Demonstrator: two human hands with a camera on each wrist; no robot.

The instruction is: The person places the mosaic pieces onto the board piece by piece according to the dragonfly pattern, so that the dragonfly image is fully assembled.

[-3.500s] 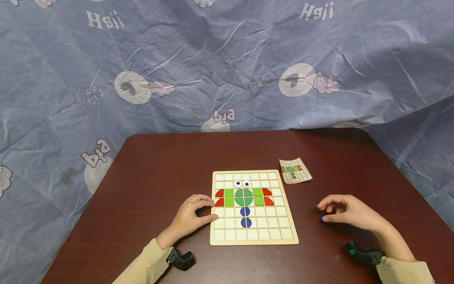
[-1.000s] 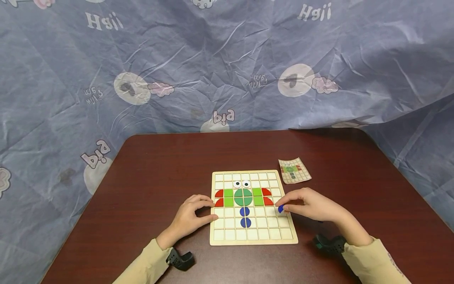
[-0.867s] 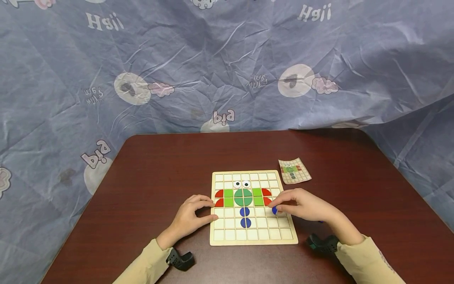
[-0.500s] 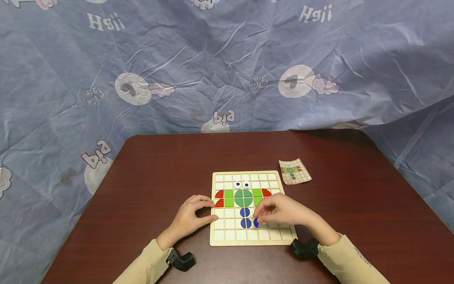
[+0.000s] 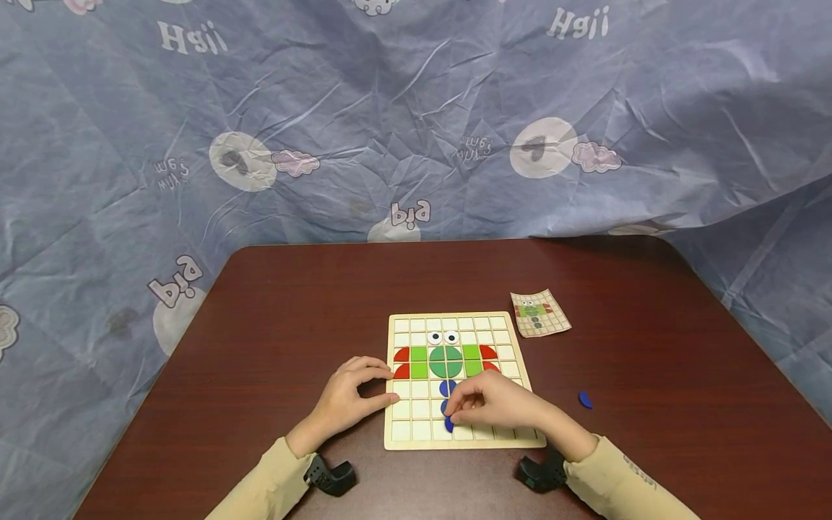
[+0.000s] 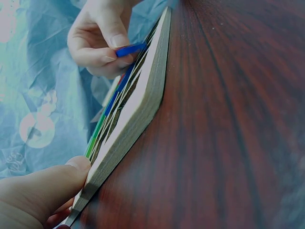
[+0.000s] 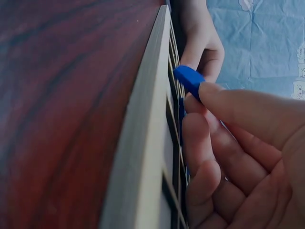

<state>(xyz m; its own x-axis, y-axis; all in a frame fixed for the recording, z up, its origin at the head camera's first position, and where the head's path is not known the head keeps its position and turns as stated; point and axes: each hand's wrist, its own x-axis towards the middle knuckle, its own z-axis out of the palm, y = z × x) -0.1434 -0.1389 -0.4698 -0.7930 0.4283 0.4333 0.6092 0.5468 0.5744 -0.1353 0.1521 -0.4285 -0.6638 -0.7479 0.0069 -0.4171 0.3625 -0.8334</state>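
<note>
A wooden grid board [image 5: 500, 442] lies on the dark red table, with white eyes, a green circle, green squares, red quarter pieces and blue circles set in its cells. My right hand [image 5: 495, 406] pinches a small blue piece [image 5: 448, 424] over the board's lower middle cells; the blue piece [image 7: 188, 80] [image 6: 129, 48] sits between thumb and finger. My left hand [image 5: 347, 393] rests at the board's left edge [image 6: 138, 114], thumb against its side and fingers curled over the rim.
A small pattern card [image 5: 540, 313] lies beyond the board's right corner. Another blue piece [image 5: 586, 399] lies loose on the table to the right. A wrinkled blue printed cloth [image 5: 416, 123] hangs behind the table [image 5: 292, 289].
My right hand picked a blue piece off the table at the right and carried it left across the board to the lower middle cells. The left hand stayed put.
</note>
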